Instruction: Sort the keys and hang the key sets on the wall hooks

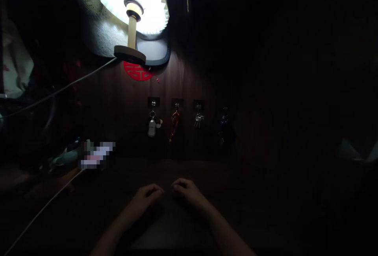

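Note:
My left hand and my right hand rest on a dark tabletop, a small gap between them. Both have loosely curled fingers turned toward each other, and I make out nothing in either. Their undersides lie in deep shadow. Beyond my left hand, to the left, lies a flat bright thing, blurred into blocks, with a white cable running from it toward the lower left.
A lit lamp with a pleated white shade stands at upper left, in front of a cap. A red cut-out marks the dark panel. Key fobs, an orange strap and keys hang on hooks. The right side is dark.

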Demonstrator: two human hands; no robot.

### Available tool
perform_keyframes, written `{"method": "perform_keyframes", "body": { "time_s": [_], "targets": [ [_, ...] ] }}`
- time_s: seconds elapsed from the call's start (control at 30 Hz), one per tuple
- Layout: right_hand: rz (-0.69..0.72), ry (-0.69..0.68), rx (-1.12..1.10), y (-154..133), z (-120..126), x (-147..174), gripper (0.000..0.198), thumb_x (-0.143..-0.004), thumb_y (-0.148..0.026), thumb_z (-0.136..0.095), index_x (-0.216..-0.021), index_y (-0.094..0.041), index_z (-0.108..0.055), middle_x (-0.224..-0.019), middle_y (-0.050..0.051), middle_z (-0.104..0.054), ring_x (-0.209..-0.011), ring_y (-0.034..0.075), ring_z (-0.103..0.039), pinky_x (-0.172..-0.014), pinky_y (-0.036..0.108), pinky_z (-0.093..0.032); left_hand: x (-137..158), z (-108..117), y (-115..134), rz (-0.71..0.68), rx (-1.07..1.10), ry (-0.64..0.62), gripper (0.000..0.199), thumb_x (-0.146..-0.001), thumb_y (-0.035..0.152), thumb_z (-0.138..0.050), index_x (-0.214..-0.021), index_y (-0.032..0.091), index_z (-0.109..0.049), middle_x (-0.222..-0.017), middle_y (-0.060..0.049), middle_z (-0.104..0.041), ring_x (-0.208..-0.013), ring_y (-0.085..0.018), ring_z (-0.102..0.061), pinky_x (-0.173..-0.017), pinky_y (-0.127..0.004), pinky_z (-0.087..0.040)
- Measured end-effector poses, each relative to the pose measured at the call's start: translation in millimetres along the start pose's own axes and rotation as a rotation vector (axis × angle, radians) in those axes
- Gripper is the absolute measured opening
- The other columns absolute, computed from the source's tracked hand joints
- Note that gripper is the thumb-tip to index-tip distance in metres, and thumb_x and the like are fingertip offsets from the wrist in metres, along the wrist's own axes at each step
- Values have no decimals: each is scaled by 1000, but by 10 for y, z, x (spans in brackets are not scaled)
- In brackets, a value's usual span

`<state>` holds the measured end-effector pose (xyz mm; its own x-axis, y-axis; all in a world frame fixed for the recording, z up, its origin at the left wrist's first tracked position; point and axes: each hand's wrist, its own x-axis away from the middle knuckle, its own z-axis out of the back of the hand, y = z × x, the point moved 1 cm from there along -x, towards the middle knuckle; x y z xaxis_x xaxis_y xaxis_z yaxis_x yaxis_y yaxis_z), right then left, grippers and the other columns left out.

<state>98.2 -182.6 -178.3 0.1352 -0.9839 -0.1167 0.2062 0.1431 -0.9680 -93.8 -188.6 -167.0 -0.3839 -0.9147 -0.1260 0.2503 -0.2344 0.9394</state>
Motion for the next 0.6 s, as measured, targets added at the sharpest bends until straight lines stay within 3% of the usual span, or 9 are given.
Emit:
{"method": "perform_keyframes", "body": {
  "time_s": [0.13, 0.27, 0.37, 0.5, 0.6],
  "targets": [
    [42, -39, -302, -260, 70, 326, 21, -66, -37, -63, -78, -18, -63, -62, -1, -58, -57, 11, -51, -56, 23, -37, 120, 71, 143, -7, 154, 16, 28, -69, 43, -56, -84, 21, -66, -68, 1, -57, -60, -12, -47, -57, -24, -37],
    [249, 34, -580, -649, 263, 609, 24, -72, -34, -57, -95, -28, -61, -53, -5, -37, -53, 11, -39, -56, 26, -37, 263, 210, 353, -80, 552, 66, 43, -63, 32, -61, -106, 27, -60, -66, 1, -51, -59, -10, -46, -64, -27, -41],
    [292, 106, -704, -845, 361, 747, 40, -76, -32, -52, -116, -36, -51, -54, -6, -29, -51, 11, -33, -56, 26, -36, 340, 306, 532, -190, 700, 99, 52, -63, 29, -58, -115, 31, -54, -63, 2, -44, -59, -10, -43, -67, -30, -42],
    [359, 115, -772, -894, 366, 736, 56, -76, -32, -53, -129, -40, -35, -52, -8, -19, -46, 10, -21, -49, 23, -31, 348, 332, 676, -316, 898, 97, 61, -68, 23, -53, -126, 38, -42, -56, 7, -23, -50, -8, -30, -57, -24, -37],
    [390, 42, -828, -864, 323, 669, 63, -73, -34, -58, -130, -39, -33, -51, -9, -16, -46, 10, -16, -47, 22, -27, 329, 304, 686, -370, 1054, 83, 67, -71, 17, -53, -131, 40, -32, -56, 8, -21, -50, -7, -27, -57, -22, -34]
  ]
}}
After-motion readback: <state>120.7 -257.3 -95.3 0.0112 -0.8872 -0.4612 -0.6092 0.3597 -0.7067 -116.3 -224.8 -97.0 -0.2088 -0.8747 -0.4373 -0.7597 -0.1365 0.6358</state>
